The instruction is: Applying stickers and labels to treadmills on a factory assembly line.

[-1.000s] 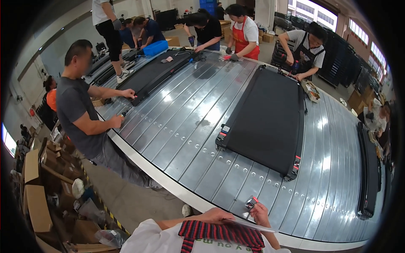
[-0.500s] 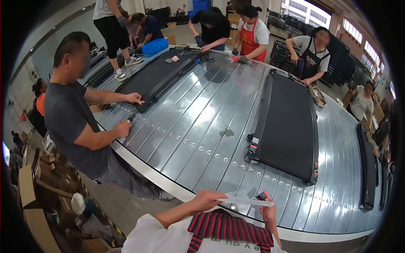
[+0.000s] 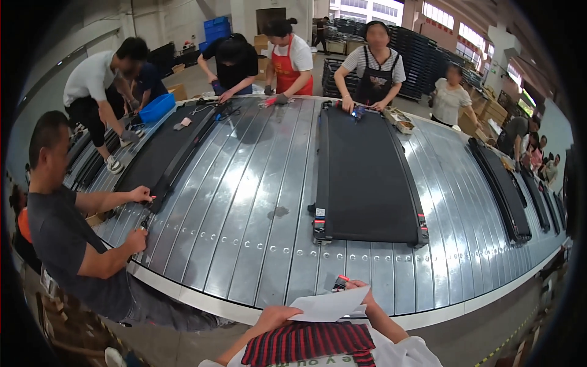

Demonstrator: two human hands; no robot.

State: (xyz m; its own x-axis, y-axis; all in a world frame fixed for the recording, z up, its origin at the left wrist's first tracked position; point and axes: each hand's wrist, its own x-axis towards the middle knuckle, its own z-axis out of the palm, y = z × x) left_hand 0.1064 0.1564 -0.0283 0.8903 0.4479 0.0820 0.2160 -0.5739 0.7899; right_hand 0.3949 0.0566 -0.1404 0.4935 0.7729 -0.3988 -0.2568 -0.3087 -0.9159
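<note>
A white paper sheet [image 3: 330, 304] is spread between my two hands at the near edge of the metal-topped table. My left hand [image 3: 276, 316] grips its left edge. At the upper right corner, my right hand [image 3: 363, 292] has its fingers closed on the sheet. Close to those right fingertips is a small black part with a red end [image 3: 340, 282]; whether the hand holds it or it lies on the table, I cannot tell. Farther off lies a long black framed panel [image 3: 370, 177], with red-and-white stickers on its near corners.
The ribbed metal table [image 3: 257, 275] curves across the view. At the left, a person in grey [image 3: 67, 226] works on another black panel [image 3: 162, 147]. Several people stand along the far side, near a blue bin [image 3: 157, 108]. More dark panels [image 3: 501, 189] lie at the right.
My view has swung to the right, so the table scene sits farther left. The paper, edge-on before, now shows its broad face. The person across bends a tool with a light over the panel.
</note>
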